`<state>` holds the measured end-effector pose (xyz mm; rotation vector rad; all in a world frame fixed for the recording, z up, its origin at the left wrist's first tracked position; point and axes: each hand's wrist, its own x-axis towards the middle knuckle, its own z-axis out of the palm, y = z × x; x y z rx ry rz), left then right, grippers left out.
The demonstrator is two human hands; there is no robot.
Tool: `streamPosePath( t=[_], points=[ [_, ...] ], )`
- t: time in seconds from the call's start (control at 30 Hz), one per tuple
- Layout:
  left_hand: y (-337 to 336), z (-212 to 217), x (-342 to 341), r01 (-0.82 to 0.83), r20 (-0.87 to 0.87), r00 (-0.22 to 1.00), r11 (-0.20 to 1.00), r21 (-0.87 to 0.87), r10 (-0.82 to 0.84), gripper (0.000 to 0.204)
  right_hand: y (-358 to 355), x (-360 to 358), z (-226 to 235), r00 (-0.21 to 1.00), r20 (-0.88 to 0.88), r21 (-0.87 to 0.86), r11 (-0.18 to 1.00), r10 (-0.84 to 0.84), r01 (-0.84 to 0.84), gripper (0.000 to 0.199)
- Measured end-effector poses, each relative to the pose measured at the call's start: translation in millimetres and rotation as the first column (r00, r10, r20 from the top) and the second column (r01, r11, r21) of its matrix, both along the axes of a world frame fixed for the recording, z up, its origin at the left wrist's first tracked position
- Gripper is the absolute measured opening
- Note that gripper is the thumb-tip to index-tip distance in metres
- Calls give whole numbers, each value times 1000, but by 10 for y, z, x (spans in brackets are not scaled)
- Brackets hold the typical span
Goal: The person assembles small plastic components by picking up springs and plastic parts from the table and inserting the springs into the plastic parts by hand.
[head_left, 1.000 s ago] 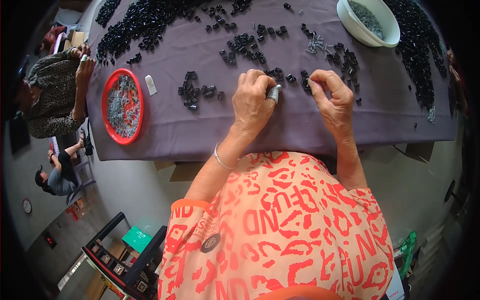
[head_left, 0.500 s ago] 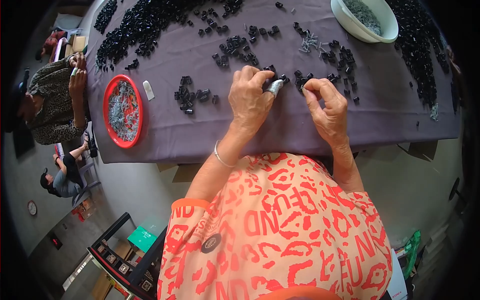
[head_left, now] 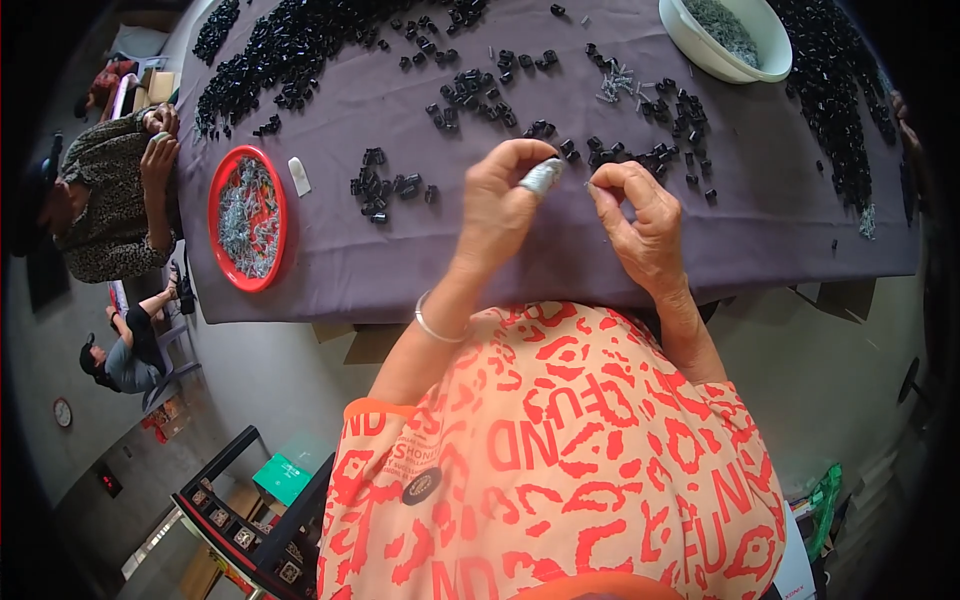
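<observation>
My left hand is closed above the cloth, its fingers bent toward the thumb. Silvery wrapping covers the thumb tip; anything in its grip is hidden. Just to the right, my right hand pinches thumb and forefinger together, and what sits at the fingertips is too small to name. Beyond both hands lie small black plastic pieces, with a single black piece near the left thumb. A loose cluster of black pieces rests left of my left hand. Short clear pins are scattered farther back.
A red oval tray of clear pins stands at the left beside a white flat piece. Far right is a cream bowl of pins. Large black heaps cover the far cloth. Another person sits at the left edge.
My left hand has drawn back slightly from the black pieces, turning its wrapped thumb upward. My right hand has shifted left and a little nearer, away from the pieces.
</observation>
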<state>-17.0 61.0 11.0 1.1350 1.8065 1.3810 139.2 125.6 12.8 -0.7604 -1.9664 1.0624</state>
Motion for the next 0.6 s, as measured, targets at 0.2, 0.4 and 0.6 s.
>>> streamPosePath(
  t=[0.2,0.4,0.6],
  points=[
    [-290,100,-13,20,730,683,998,-52,25,24,-46,-90,61,998,-25,0,999,53,-53,12],
    [-387,116,71,-32,656,753,998,-47,55,24,-111,-155,59,992,0,88,988,129,-129,15],
    [-486,50,142,-108,564,823,993,52,60,20,-169,-145,92,981,81,154,971,174,-185,15]
  ],
)
